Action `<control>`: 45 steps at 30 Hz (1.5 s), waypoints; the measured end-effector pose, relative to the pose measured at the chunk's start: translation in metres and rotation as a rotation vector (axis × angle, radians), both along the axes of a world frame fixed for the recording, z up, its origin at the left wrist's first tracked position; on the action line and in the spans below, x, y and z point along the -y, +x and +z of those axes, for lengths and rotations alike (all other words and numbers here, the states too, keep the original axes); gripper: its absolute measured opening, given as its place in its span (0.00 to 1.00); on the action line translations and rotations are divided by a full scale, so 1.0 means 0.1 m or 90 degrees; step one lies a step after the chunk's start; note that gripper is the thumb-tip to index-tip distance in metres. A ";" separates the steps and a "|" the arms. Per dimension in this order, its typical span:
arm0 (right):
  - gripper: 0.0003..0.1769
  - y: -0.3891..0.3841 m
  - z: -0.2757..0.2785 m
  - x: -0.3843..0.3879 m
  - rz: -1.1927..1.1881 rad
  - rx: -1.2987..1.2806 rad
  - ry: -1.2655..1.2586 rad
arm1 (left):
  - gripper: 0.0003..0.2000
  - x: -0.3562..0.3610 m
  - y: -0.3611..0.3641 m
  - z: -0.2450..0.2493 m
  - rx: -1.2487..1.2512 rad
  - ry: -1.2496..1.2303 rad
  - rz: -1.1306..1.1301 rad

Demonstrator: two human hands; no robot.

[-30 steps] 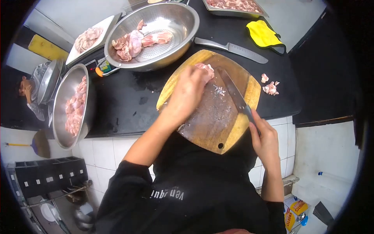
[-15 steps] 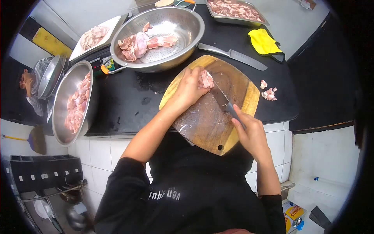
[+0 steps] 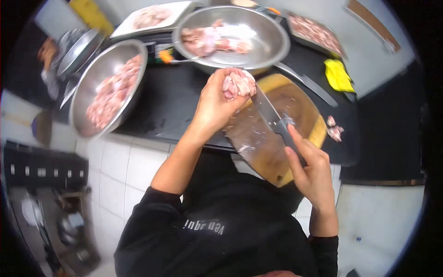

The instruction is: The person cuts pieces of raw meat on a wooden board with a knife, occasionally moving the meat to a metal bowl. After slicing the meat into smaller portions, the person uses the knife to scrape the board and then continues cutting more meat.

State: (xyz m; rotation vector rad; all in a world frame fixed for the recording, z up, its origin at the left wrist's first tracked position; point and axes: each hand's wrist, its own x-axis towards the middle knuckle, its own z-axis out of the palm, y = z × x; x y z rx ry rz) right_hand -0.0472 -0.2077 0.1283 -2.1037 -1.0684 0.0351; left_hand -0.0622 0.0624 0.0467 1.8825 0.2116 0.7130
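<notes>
My left hand (image 3: pixel 216 99) is closed around a clump of cut pink raw meat (image 3: pixel 239 84), held over the far left part of the wooden cutting board (image 3: pixel 300 108). My right hand (image 3: pixel 310 166) grips a kitchen knife (image 3: pixel 271 112) by its dark handle. The blade points away from me, and its tip end is beside the meat. Wet bits and smears lie on the board. Beyond the board stands a perforated steel colander (image 3: pixel 265 39) with larger meat pieces (image 3: pixel 207 40) in it.
A steel bowl (image 3: pixel 138 51) of cut meat (image 3: pixel 114 92) stands on the left. At the back are a white tray (image 3: pixel 177 14) and a metal pan (image 3: pixel 316 34) of meat. A second knife (image 3: pixel 318 91), yellow cloth item (image 3: pixel 338 75) and meat scraps (image 3: pixel 335 129) lie right.
My left hand has lifted the cut meat off the board, and more of the meat shows in it. The knife stays in my right hand. The whole view has shifted and blurred.
</notes>
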 end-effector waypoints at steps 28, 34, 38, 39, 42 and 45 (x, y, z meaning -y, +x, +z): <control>0.25 0.17 -0.60 0.08 -0.126 -0.202 0.143 | 0.23 -0.07 -0.44 0.42 0.012 0.343 -0.148; 0.27 0.17 -0.92 0.61 -0.265 -0.365 0.251 | 0.14 0.00 0.59 0.57 0.051 0.465 -0.123; 0.27 0.16 -0.96 0.76 -0.253 -0.365 0.275 | 0.20 -0.80 1.87 0.34 -0.361 0.760 -0.152; 0.27 0.14 -0.93 0.77 -0.247 -0.369 0.283 | 0.20 -0.94 2.04 0.19 -0.369 0.802 -0.140; 0.27 0.07 -0.86 0.76 -0.241 -0.368 0.268 | 0.15 -1.15 2.31 0.13 -0.592 0.906 -0.218; 0.27 0.04 -0.84 0.71 -0.221 -0.394 0.271 | 0.17 -1.22 2.45 -0.01 -0.605 0.919 -0.154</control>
